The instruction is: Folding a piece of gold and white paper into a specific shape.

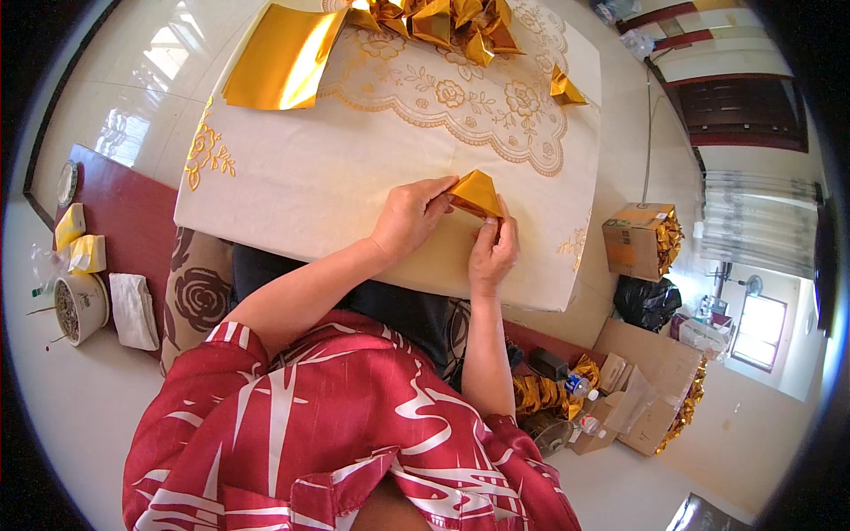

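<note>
Both hands grip one piece of folded gold foil paper (478, 191) above the near part of the table. My left hand (414, 212) pinches its left corner between thumb and fingers. At its lower right corner, my right hand (494, 250) closes thumb and fingers on the paper. The piece has slanted sides and a flat top edge; its underside is hidden. Farther away, a stack of flat gold foil sheets (283, 57) lies at the table's far left. Several folded gold foil pieces (434, 22) are heaped beside it, and a single folded one (565, 88) sits by the right edge.
A cream embroidered cloth (292, 168) covers the table. On the right stand a cardboard box of gold foil pieces (633, 243), a black plastic bag (646, 303) and a larger carton (651, 354). To the left are a dark red bench (124, 212), a white pot (82, 305) and a folded white towel (135, 310).
</note>
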A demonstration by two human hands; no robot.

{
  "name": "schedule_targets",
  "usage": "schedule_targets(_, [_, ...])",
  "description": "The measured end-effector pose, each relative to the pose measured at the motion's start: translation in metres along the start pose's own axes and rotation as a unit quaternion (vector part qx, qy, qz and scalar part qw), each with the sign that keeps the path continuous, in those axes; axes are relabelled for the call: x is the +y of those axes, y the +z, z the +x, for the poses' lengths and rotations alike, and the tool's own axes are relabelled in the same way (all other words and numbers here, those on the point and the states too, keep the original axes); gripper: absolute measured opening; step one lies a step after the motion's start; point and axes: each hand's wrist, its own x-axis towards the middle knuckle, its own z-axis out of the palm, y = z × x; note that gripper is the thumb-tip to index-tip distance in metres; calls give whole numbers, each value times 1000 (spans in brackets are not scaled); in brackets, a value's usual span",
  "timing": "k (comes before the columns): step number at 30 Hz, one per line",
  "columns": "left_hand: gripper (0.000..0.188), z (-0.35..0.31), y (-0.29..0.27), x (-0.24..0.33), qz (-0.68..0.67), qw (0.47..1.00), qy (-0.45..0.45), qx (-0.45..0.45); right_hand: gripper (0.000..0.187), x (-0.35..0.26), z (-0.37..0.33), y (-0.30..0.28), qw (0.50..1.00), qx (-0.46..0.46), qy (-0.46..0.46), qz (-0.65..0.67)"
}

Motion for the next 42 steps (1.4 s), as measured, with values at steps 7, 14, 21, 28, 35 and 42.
schedule_targets(7, [31, 1, 3, 3, -42, 998, -35, 15, 34, 3, 0, 2, 1000, 9, -11, -5])
schedule_targets(14, [38, 0, 4, -5, 76, 996, 53, 2, 26, 2, 1, 2, 1000, 3, -2, -6])
schedule_targets(21, [46, -2, 2, -5, 110, 991, 78, -6, 14, 6, -1, 4, 998, 8, -35, -49])
schedule_targets(28, [44, -3, 4, -2, 175, 974, 141, 10, 12, 8, -2, 4, 998, -4, -34, -60])
schedule_targets(35, [44, -1, 6, -6, 130, 984, 122, 21, 15, 8, -3, 5, 997, -13, -31, -74])
schedule_targets(42, [41, -2, 5, -5, 126, 985, 119, 22, 15, 4, -1, 4, 997, -1, -36, -68])
